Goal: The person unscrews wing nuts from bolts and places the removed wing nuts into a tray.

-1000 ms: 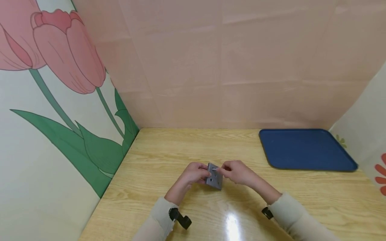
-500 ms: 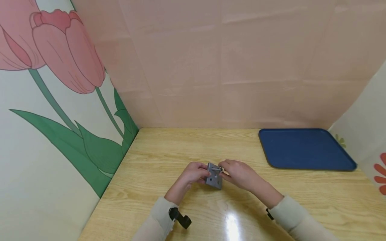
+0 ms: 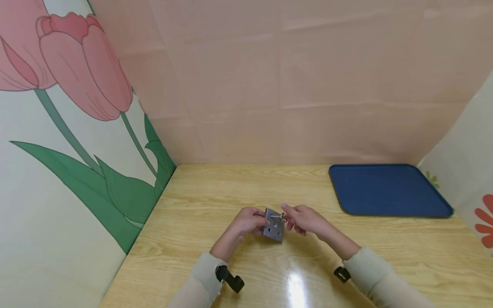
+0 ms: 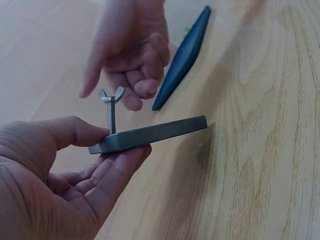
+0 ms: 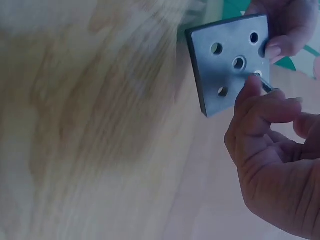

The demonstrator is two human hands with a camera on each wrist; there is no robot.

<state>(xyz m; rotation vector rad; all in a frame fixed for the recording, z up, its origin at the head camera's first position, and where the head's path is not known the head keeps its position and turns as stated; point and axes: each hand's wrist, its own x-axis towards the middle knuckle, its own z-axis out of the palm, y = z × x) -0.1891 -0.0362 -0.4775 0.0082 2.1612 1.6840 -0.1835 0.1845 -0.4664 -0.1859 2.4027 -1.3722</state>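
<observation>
My left hand (image 3: 248,221) grips a square grey metal plate (image 3: 274,232) by one edge, thumb on one face and fingers behind. Several round holes show in the plate (image 5: 230,50) in the right wrist view. A silver wing bolt (image 4: 111,115) stands upright out of the plate beside my left thumb, its threaded shank exposed between plate and wings. Close to the wings is my right hand (image 3: 306,219), thumb held out and fingers loosely bent. In the left wrist view a gap shows between the right hand (image 4: 132,50) and the wings.
A dark blue tray (image 3: 389,192) lies at the back right of the wooden table (image 3: 215,184). A pink-covered wall (image 3: 269,85) closes off the back, with a tulip-printed panel (image 3: 88,128) on the left.
My right hand pinched the wing bolt half a second ago; its fingers have since spread off it. The left hand and plate have hardly moved.
</observation>
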